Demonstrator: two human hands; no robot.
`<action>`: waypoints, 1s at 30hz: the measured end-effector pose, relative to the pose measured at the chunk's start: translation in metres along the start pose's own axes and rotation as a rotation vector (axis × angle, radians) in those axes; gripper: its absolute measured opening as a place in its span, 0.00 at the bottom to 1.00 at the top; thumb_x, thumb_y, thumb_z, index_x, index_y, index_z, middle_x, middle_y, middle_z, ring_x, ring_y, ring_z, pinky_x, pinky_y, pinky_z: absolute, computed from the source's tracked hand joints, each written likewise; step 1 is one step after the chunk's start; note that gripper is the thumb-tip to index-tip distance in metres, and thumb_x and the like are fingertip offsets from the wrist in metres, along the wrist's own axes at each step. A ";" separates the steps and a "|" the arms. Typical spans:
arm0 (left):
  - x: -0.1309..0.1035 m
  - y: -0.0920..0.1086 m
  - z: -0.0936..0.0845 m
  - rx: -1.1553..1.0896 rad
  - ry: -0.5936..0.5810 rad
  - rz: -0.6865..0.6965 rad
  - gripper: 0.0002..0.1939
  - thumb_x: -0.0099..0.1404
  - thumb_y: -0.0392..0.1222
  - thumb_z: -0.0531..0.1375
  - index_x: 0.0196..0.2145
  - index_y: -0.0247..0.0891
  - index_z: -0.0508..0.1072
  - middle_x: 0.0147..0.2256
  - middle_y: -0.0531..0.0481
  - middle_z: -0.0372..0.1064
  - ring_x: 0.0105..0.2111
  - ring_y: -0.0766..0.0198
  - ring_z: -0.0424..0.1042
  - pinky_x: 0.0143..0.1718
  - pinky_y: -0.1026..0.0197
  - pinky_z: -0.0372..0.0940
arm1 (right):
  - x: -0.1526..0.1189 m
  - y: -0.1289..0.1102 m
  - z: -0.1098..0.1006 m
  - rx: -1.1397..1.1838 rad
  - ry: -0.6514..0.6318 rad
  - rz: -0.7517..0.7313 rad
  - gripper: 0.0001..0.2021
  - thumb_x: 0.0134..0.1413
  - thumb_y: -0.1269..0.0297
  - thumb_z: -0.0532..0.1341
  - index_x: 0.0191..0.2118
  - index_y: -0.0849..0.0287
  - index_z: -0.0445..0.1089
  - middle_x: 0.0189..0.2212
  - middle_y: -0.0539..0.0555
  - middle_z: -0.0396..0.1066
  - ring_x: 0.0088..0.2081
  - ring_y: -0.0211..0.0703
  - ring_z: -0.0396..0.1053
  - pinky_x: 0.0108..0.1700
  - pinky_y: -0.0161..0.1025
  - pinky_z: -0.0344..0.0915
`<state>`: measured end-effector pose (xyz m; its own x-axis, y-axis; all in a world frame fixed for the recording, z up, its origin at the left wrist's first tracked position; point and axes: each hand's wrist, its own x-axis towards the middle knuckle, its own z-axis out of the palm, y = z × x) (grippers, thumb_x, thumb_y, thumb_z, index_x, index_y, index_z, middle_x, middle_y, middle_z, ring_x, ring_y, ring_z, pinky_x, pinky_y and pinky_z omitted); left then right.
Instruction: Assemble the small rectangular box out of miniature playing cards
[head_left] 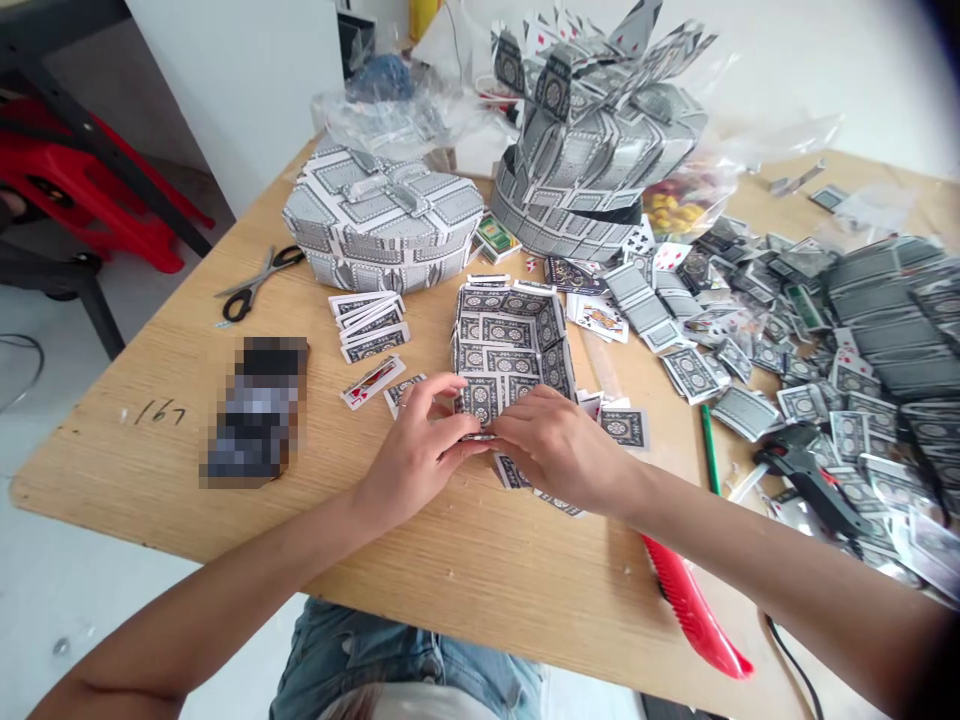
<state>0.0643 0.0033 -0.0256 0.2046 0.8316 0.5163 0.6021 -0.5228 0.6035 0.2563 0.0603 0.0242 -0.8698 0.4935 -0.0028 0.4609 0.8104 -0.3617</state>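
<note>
An open box made of playing cards [487,330] stands on the table, its patterned card backs facing inward. My left hand [420,440] pinches the near wall's rim at its left corner, thumb and fingers closed. Beside it, my right hand [562,445] has its fingers closed on the same near rim, hiding part of that wall. Loose playing cards [512,472] lie under and beside my right hand. Left of the box is a face-up card [373,381], near a small fanned stack of folded cards [367,320].
Behind stand a lidded card box [382,215] and a tall card-built piece [592,150]. Scissors [259,280] and a blurred-out item [259,410] lie left. At right are heaped cards [750,290], a green pen [709,450], a glue gun [814,480] and a red-handled tool [694,610].
</note>
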 end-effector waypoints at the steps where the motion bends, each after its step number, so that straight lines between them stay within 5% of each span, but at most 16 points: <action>1: 0.005 0.002 -0.006 0.068 -0.054 0.021 0.04 0.64 0.39 0.62 0.32 0.37 0.72 0.52 0.42 0.59 0.49 0.57 0.65 0.47 0.52 0.69 | 0.001 0.000 -0.001 -0.004 -0.026 0.002 0.12 0.64 0.70 0.52 0.28 0.59 0.65 0.25 0.52 0.68 0.27 0.40 0.61 0.36 0.41 0.51; 5: 0.037 0.012 -0.027 0.418 -0.363 0.198 0.07 0.58 0.40 0.66 0.25 0.38 0.75 0.50 0.45 0.67 0.49 0.47 0.64 0.47 0.42 0.61 | 0.005 0.001 -0.007 -0.038 -0.106 -0.024 0.12 0.64 0.67 0.53 0.29 0.60 0.68 0.26 0.52 0.69 0.28 0.40 0.63 0.37 0.41 0.52; 10: 0.064 0.014 -0.024 0.488 -0.680 0.324 0.06 0.54 0.35 0.66 0.22 0.38 0.75 0.28 0.48 0.71 0.38 0.52 0.69 0.50 0.40 0.56 | 0.004 0.005 -0.011 -0.023 -0.171 0.013 0.09 0.62 0.65 0.58 0.31 0.61 0.71 0.27 0.52 0.71 0.28 0.39 0.66 0.37 0.40 0.54; 15: 0.062 0.008 -0.014 0.403 -0.688 0.206 0.10 0.56 0.36 0.64 0.19 0.38 0.73 0.22 0.51 0.70 0.38 0.54 0.71 0.55 0.35 0.48 | -0.002 0.003 -0.013 -0.160 -0.184 0.069 0.11 0.60 0.62 0.61 0.28 0.61 0.71 0.24 0.52 0.71 0.26 0.40 0.65 0.36 0.41 0.52; 23: 0.067 0.012 -0.016 0.289 -0.756 0.064 0.10 0.58 0.34 0.63 0.20 0.36 0.75 0.24 0.48 0.73 0.43 0.54 0.69 0.53 0.40 0.46 | -0.001 0.000 -0.006 -0.154 -0.111 0.097 0.11 0.54 0.72 0.58 0.22 0.60 0.68 0.21 0.52 0.69 0.22 0.37 0.59 0.35 0.41 0.50; 30: 0.063 0.009 -0.015 0.295 -0.701 0.078 0.10 0.58 0.36 0.64 0.20 0.37 0.75 0.25 0.50 0.74 0.41 0.57 0.69 0.50 0.45 0.48 | -0.004 0.002 -0.001 -0.128 -0.059 0.085 0.12 0.59 0.71 0.57 0.25 0.60 0.68 0.22 0.50 0.69 0.24 0.37 0.59 0.36 0.40 0.50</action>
<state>0.0709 0.0481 0.0218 0.6376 0.7703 -0.0147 0.7270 -0.5952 0.3424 0.2605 0.0601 0.0248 -0.8339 0.5454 -0.0842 0.5484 0.8022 -0.2361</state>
